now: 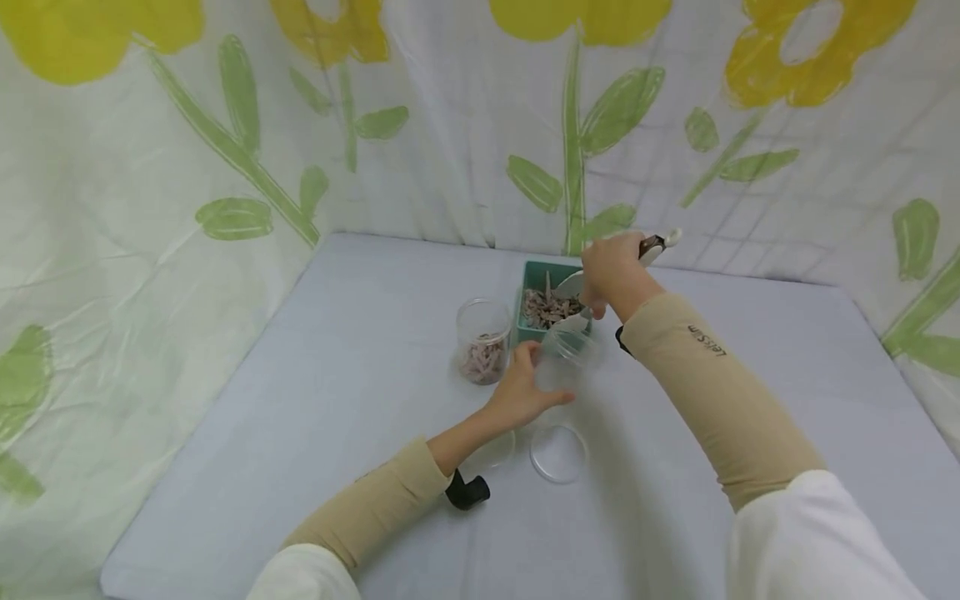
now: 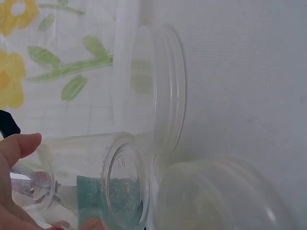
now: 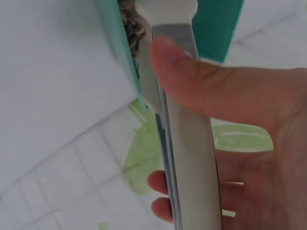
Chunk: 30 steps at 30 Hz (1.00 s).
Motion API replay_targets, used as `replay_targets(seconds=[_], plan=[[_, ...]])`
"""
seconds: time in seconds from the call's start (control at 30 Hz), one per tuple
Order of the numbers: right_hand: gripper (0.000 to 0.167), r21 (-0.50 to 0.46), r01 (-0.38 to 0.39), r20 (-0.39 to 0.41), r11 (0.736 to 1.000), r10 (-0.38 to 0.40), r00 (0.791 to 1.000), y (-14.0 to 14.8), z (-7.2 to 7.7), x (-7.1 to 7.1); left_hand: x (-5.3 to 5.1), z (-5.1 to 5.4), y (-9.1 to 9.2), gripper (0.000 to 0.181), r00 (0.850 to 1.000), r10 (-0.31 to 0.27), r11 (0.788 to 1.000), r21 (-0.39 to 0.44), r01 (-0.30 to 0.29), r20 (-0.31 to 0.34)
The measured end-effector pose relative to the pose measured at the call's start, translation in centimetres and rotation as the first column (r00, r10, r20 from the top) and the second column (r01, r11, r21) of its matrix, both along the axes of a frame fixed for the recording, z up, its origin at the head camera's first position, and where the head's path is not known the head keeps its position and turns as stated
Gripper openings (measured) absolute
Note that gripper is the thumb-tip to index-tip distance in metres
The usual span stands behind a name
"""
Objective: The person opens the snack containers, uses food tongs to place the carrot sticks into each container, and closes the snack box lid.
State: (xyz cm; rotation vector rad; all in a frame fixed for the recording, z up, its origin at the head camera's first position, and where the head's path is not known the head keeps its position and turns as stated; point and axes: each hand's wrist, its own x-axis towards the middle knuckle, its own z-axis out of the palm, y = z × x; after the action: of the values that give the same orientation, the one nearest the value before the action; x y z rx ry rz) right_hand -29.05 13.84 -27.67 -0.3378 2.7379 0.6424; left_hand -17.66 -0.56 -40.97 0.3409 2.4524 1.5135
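Note:
My right hand point(image 1: 617, 271) grips a pair of tongs point(image 1: 660, 244) with pale handles; in the right wrist view the thumb presses along one tong arm point(image 3: 192, 143). The tongs' broad white ends reach into a teal box point(image 1: 530, 275) that holds brownish-grey shredded pieces point(image 1: 546, 308). With my left hand point(image 1: 519, 396) I hold a clear plastic jar point(image 1: 562, 358) close to the box's near side. Its round base point(image 2: 124, 191) shows in the left wrist view, and I see no pieces in it. Just left of the box a second clear jar point(image 1: 483, 321) stands upright, partly filled with similar pieces point(image 1: 483, 360).
A clear round lid point(image 1: 558, 454) lies on the pale table point(image 1: 360, 350) in front of my left hand. Another clear round lid point(image 1: 495, 452) is partly hidden under my left wrist. A curtain point(image 1: 450, 150) painted with flowers hangs behind the table.

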Motion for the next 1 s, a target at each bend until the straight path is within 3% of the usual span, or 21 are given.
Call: replay_targets(seconds=[0.17,0.37,0.5,0.73,0.83,0.9,1.0], plan=[[0.054,-0.089,0.007,-0.021,0.996,-0.009,1.0,1.0,-0.5,-0.2,0.3,0.1,-0.4,0.083,1.0,0.022,1.0,0.011,-0.022,0.012],[0.038,-0.125,-0.125,-0.1,0.984,0.113,0.989,2.3,-1.8,-0.1,0.5,0.0,-0.8,0.081,1.0,0.031,0.999,0.006,-0.031,-0.001],[0.035,-0.132,-0.162,-0.121,0.978,0.147,0.982,2.5,-2.1,0.3,0.6,0.1,-1.0,0.08,0.999,0.038,0.999,0.003,-0.038,0.01],[0.049,-0.033,-0.198,-0.158,0.98,0.191,0.969,2.2,0.8,0.2,0.3,0.2,-1.1,0.08,0.999,0.034,0.999,0.028,-0.035,0.041],[0.046,0.005,-0.204,-0.16,0.979,0.202,0.966,1.6,2.1,0.1,0.2,0.1,-1.1,0.08,0.999,0.026,0.999,0.034,-0.028,0.045],[0.043,0.045,-0.22,-0.166,0.975,0.224,0.96,1.0,2.4,0.1,0.2,0.0,-1.0,0.08,0.998,0.028,0.999,0.029,-0.03,0.049],[0.032,0.112,-0.239,-0.181,0.964,0.257,0.949,-0.1,1.6,0.4,0.4,-0.1,-1.0,0.079,0.998,0.031,0.999,0.027,-0.033,0.06]])
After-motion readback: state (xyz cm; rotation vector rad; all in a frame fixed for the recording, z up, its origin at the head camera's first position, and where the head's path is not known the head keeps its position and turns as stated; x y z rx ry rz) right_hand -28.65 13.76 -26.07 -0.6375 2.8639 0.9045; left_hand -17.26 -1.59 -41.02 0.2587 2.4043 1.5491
